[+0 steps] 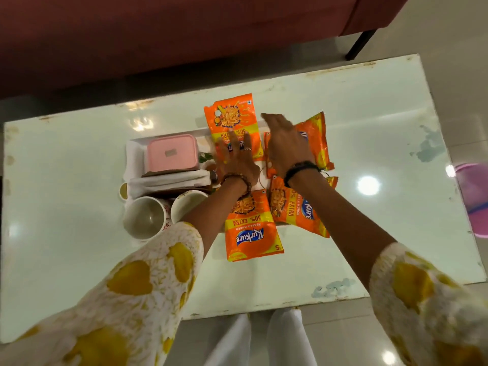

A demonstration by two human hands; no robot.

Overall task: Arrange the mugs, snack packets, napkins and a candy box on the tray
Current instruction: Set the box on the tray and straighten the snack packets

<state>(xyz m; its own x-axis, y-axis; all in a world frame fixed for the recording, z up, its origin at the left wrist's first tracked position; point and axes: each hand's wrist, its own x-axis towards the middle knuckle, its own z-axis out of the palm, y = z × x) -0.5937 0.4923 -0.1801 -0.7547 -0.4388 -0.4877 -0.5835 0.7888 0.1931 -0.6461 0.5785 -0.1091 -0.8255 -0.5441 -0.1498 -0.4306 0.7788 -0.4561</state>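
A white tray lies on the table. On its left part sits a pink candy box, with folded white napkins beside and in front of it. Two white mugs stand at the tray's near left. Several orange snack packets cover the right part: one at the far side, one at the right, two nearer me. My left hand lies flat, fingers spread, on the far packet's near end. My right hand hovers flat over the right packet.
The glass-topped table has worn edges and bright light reflections. A dark red sofa with a black leg stands beyond it. A pink and purple object shows at the right edge. My white-clad legs are below the near table edge.
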